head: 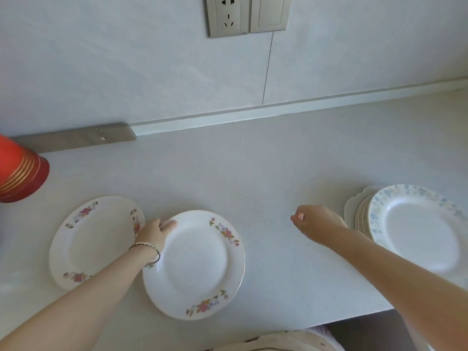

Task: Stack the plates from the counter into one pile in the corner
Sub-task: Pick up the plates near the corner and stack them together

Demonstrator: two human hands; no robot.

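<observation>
Two white plates with pink flower sprigs lie flat on the grey counter (253, 173). One flowered plate (86, 239) is at the left, the other, gold-rimmed plate (197, 264) sits in the middle. My left hand (154, 233) grips the far left rim of the middle plate, thumb on top. At the right stands a pile of plates (415, 229), topped by a white plate with blue flowers. My right hand (316, 221) hovers just left of that pile, fingers loosely curled, holding nothing.
A red pot with gold stripes (17, 171) stands at the far left edge. The wall carries a socket and switch panel (247, 15). The counter's front edge drops off at the lower right (367, 314).
</observation>
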